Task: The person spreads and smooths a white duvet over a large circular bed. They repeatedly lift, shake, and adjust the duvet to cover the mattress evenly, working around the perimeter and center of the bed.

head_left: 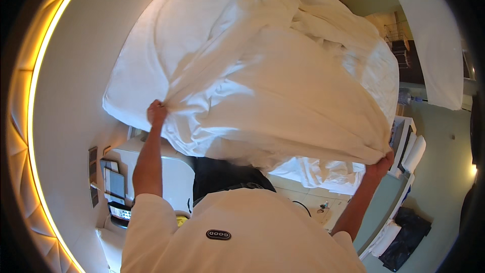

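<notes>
Shirt (288, 222) cloth fills the bottom middle of the frame. Above it, the left hand (157, 112) is closed on a bunch of the white sheet (298, 86), left of the middle. The right hand (380, 165) pinches the sheet's edge at the lower right. The sheet stretches between them and lies over the bed (134, 81) toward the top. It should help to hold both hands wide and pull gently and evenly, so folds flatten. A light strip (33, 96) glows at the left edge.
</notes>
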Action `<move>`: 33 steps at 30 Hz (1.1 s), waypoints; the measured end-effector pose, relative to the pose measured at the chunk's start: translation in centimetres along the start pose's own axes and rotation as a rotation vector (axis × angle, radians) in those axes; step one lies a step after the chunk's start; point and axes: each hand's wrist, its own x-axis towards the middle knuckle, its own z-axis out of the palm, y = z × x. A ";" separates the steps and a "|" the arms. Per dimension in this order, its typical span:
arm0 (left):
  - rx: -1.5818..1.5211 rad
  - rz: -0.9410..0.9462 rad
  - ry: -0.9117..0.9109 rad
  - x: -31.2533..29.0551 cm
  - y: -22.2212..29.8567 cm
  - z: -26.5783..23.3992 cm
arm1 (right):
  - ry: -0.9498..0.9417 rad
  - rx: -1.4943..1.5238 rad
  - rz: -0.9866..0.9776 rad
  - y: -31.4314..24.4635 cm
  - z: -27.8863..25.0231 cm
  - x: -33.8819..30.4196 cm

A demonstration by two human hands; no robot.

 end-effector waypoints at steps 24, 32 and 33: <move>0.548 0.125 -0.246 -2.4 -7.4 -0.9 | 0.254 0.193 -0.378 -5.3 -16.2 -9.2; 0.104 -0.248 -0.035 -12.3 -0.3 3.9 | 0.555 0.269 -0.357 -2.1 -22.8 -12.1; 0.167 -0.210 0.019 -14.3 5.7 2.9 | 0.734 0.238 -0.360 -1.6 -21.3 -12.3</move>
